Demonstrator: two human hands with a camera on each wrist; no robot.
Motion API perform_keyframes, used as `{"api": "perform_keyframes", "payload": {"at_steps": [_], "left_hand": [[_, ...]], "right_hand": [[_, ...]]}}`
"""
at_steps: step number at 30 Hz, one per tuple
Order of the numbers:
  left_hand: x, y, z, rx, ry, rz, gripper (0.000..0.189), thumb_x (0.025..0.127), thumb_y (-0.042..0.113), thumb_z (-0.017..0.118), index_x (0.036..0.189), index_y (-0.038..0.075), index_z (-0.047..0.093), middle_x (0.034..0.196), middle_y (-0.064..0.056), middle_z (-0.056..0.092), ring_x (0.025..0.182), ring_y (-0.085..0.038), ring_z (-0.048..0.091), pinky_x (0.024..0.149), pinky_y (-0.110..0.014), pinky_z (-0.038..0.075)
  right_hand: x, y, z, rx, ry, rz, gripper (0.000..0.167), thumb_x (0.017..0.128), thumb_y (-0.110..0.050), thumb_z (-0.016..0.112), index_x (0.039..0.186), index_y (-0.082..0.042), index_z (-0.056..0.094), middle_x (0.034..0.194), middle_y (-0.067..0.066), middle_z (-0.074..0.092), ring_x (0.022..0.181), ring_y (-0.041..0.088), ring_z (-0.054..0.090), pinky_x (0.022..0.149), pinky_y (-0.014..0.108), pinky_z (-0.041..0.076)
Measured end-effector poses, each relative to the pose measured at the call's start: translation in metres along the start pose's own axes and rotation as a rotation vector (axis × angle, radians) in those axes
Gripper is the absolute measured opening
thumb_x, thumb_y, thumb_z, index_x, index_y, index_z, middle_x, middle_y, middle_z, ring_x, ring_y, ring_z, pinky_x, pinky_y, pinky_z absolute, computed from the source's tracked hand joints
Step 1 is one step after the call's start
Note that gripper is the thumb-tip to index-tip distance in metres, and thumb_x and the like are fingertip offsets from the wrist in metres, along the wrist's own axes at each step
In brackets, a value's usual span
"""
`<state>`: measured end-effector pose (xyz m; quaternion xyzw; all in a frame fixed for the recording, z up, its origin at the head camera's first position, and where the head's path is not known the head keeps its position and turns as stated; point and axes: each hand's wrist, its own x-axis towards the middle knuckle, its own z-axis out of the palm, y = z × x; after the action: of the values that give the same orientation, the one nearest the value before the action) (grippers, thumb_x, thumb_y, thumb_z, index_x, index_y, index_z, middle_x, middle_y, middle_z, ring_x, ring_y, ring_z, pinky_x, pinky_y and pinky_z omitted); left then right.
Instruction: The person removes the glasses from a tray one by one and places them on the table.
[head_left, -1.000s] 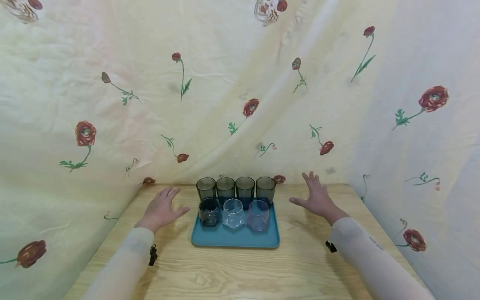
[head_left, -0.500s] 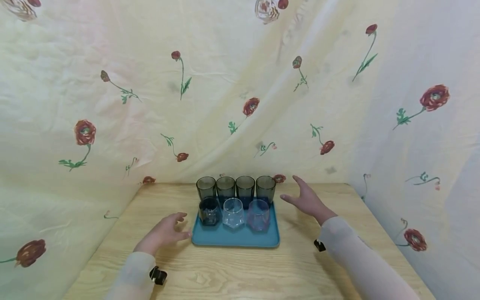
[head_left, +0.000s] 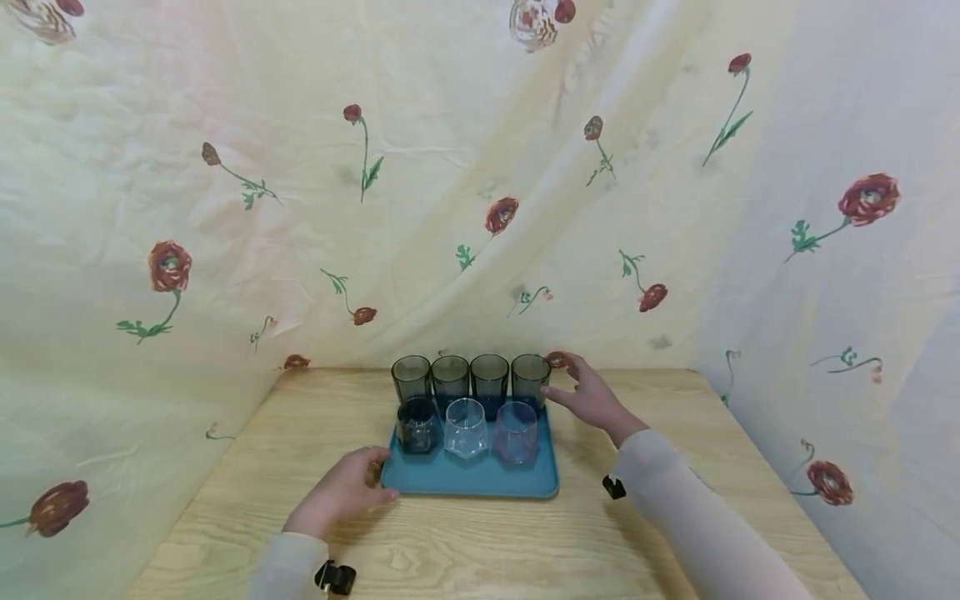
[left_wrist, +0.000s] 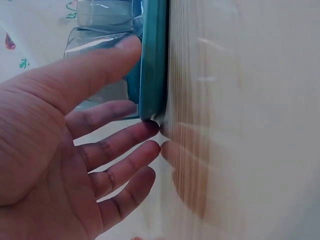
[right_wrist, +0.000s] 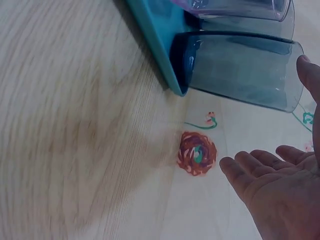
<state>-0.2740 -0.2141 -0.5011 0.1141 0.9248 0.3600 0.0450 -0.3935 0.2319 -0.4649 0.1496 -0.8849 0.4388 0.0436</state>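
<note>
A blue tray (head_left: 472,483) on the table bears a back row of several tall smoky glasses (head_left: 489,379) and a front row of three short faceted glasses: dark (head_left: 417,437), clear (head_left: 466,437) and pinkish (head_left: 515,442). My left hand (head_left: 341,490) is at the tray's left front corner. In the left wrist view its thumb lies by the rim and its fingers are spread near the corner. My right hand (head_left: 592,402) reaches beside the rightmost tall glass (right_wrist: 240,70). Its thumb is close to that glass's rim; contact is unclear. Its other fingers extend apart from the glass.
The light wooden table (head_left: 480,550) extends around the tray. A cream cloth (head_left: 420,208) with printed red flowers hangs behind it and along both sides. A black strap piece (head_left: 335,577) sits at the left wrist, another clip (head_left: 613,487) at the right.
My left hand has come down and toward the near side, to the tray's left corner. My right hand has moved left toward the rightmost tall glass. Tray and glasses stay in place.
</note>
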Motion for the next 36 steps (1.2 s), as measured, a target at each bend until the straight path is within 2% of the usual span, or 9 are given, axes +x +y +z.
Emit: {"api": "perform_keyframes", "payload": {"at_steps": [5, 12, 17, 23, 30, 36], "left_hand": [[0.0, 0.002, 0.002, 0.048, 0.016, -0.01, 0.06, 0.087, 0.021, 0.089, 0.139, 0.003, 0.065, 0.132, -0.014, 0.065, 0.118, -0.033, 0.063, 0.101, -0.055, 0.052], [0.003, -0.003, 0.008, 0.039, 0.069, -0.075, 0.051, 0.091, 0.029, 0.086, 0.135, 0.009, 0.07, 0.129, -0.01, 0.069, 0.115, -0.029, 0.066, 0.098, -0.053, 0.055], [0.004, -0.009, 0.013, 0.035, 0.117, -0.078, 0.045, 0.091, 0.031, 0.085, 0.13, 0.012, 0.074, 0.123, -0.006, 0.072, 0.111, -0.025, 0.068, 0.096, -0.051, 0.056], [0.003, -0.015, 0.015, -0.007, 0.161, -0.082, 0.042, 0.088, 0.028, 0.088, 0.125, 0.012, 0.077, 0.118, -0.005, 0.074, 0.104, -0.023, 0.07, 0.09, -0.048, 0.059], [0.005, -0.016, 0.017, -0.026, 0.16, -0.085, 0.042, 0.087, 0.028, 0.089, 0.124, 0.013, 0.077, 0.117, -0.005, 0.075, 0.103, -0.022, 0.07, 0.088, -0.047, 0.06], [0.002, -0.014, 0.017, -0.058, 0.144, -0.104, 0.05, 0.082, 0.028, 0.093, 0.126, 0.012, 0.076, 0.122, -0.008, 0.073, 0.107, -0.024, 0.07, 0.09, -0.048, 0.059]], "right_hand": [[0.006, -0.004, 0.005, 0.085, -0.004, -0.001, 0.078, 0.097, -0.035, 0.079, 0.158, -0.012, 0.037, 0.161, 0.025, 0.038, 0.148, 0.053, 0.033, 0.114, 0.066, 0.037], [0.013, -0.006, 0.015, 0.123, -0.043, 0.064, 0.093, 0.094, -0.038, 0.082, 0.162, -0.006, 0.027, 0.166, 0.024, 0.029, 0.15, 0.049, 0.031, 0.114, 0.062, 0.04], [0.015, -0.008, 0.022, 0.137, -0.03, 0.096, 0.098, 0.092, -0.036, 0.084, 0.163, -0.005, 0.025, 0.167, 0.022, 0.028, 0.149, 0.049, 0.033, 0.114, 0.06, 0.042], [0.02, -0.013, 0.029, 0.133, -0.043, 0.098, 0.099, 0.092, -0.035, 0.085, 0.164, -0.003, 0.025, 0.163, 0.024, 0.036, 0.147, 0.049, 0.037, 0.114, 0.06, 0.041], [0.021, -0.017, 0.032, 0.121, -0.02, 0.11, 0.095, 0.093, -0.032, 0.084, 0.163, -0.002, 0.027, 0.157, 0.022, 0.045, 0.144, 0.045, 0.041, 0.116, 0.059, 0.039], [0.022, -0.013, 0.035, 0.13, -0.002, 0.108, 0.093, 0.094, -0.032, 0.083, 0.162, -0.002, 0.029, 0.154, 0.02, 0.049, 0.142, 0.045, 0.043, 0.115, 0.058, 0.04]]}}
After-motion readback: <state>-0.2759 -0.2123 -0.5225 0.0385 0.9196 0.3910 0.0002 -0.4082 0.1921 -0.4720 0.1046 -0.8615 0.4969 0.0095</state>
